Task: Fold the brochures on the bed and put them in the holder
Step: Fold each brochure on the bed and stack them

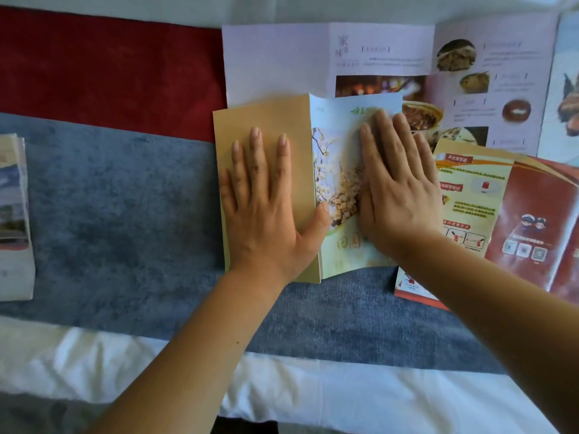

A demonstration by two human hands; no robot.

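White sheet [94, 364] nearest me, then blue [109, 214] and red blanket bands [109, 73]. I see left hand [266, 208] and right hand [398, 183] spread flat, pressing the half-folded brochure [338, 170]; folded stack [14, 214] far left.

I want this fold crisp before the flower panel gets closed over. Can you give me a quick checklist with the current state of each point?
1. Left hand flat on the tan panel, pinning it: ok.
2. Right hand flat on the flower panel: ok.
3. Crease between the two panels straight: ok.
4. Brochure clear of other sheets: not ok, it overlaps the food brochure and the red brochure.
5. Panel edges will line up: cannot tell.
6. Holder within reach: cannot tell, not in view.
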